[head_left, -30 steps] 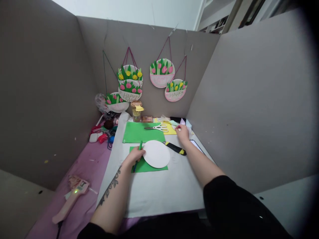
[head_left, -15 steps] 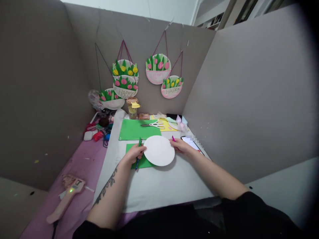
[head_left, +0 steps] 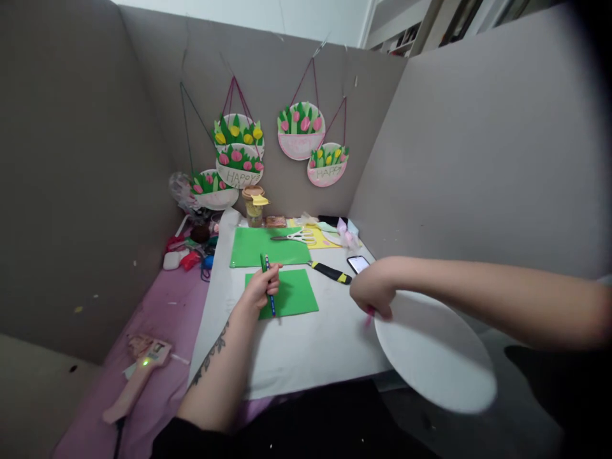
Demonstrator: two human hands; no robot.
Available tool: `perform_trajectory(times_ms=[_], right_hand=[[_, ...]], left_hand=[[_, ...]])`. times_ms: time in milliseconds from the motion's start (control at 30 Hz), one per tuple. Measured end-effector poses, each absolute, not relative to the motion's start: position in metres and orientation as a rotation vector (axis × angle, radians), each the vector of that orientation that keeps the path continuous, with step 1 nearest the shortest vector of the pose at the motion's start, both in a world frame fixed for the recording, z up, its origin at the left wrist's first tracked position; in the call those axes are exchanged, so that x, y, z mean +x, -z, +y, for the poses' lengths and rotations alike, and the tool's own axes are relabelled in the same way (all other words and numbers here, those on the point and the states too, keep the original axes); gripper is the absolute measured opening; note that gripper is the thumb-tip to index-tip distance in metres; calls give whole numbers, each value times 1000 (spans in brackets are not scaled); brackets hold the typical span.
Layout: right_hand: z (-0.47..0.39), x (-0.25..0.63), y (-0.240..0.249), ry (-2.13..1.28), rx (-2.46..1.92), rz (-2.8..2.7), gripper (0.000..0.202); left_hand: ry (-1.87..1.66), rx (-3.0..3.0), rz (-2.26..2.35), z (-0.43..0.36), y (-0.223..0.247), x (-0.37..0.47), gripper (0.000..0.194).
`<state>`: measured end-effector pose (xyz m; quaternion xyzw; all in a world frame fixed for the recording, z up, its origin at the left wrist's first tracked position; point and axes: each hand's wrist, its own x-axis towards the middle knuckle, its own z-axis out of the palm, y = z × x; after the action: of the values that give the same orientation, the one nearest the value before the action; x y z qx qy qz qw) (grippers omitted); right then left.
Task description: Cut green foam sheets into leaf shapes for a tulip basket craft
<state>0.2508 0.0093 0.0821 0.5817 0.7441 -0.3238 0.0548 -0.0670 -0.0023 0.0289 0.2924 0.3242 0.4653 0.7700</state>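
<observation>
My left hand [head_left: 262,285] is closed around a green pen [head_left: 262,261] and a blue pen [head_left: 273,306], above the near green sheet [head_left: 299,296]. My right hand [head_left: 375,293] grips the edge of a white paper disc [head_left: 435,350], which hangs tilted past the table's right front edge. A small pink item, blurred, pokes out under the right fingers; its kind cannot be made out. Between the two hands lies a black and yellow utility knife [head_left: 329,272]. White-handled scissors [head_left: 301,237] rest on the larger green sheet [head_left: 258,252] farther back.
A phone [head_left: 357,263] lies partly behind my right hand. Along the back stand a lidded cup [head_left: 253,207] and wrapped bits. Paper tulip baskets [head_left: 301,137] hang on the grey partition. A hot glue gun [head_left: 143,376] with a lit light lies on the pink cloth, left.
My left hand has let go of the white disc. My right hand has carried it right and toward my body, off the table, uncovering the utility knife and the near green sheet.
</observation>
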Motion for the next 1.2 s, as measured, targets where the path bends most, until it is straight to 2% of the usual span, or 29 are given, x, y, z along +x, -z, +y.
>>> perform_trajectory(times_ms=[133, 233, 333, 500, 633, 733, 833, 1000, 1067, 1200], right_hand=[[6, 201, -77, 863, 1549, 2359, 23], [12, 176, -103, 726, 1334, 2382, 24], [24, 167, -130, 623, 1302, 2505, 16], [59, 167, -142, 591, 1652, 2695, 9], [74, 157, -114, 752, 2208, 2704, 12], [69, 139, -79, 815, 2362, 2764, 23], [53, 117, -43, 1323, 2466, 2867, 26], [23, 94, -2, 2400, 2313, 2483, 38], [17, 93, 5, 2658, 2208, 2395, 43], [14, 97, 7, 2885, 2102, 2309, 43]], left_hand=[[-1026, 556, 721, 2, -23, -71, 29], [-1061, 524, 742, 3, -23, -75, 25], [-1115, 475, 760, 6, -24, -80, 20], [-1206, 419, 827, 11, -24, -86, 17], [-1340, 396, 950, 16, -20, -89, 14], [-1456, 408, 1056, 18, -15, -89, 19], [-1480, 450, 1139, 16, -13, -87, 24], [-1710, 557, 1303, 9, -22, -102, 23], [-1838, 518, 1425, 8, -25, -125, 23], [-1886, 172, 1658, 14, -24, -188, 24]])
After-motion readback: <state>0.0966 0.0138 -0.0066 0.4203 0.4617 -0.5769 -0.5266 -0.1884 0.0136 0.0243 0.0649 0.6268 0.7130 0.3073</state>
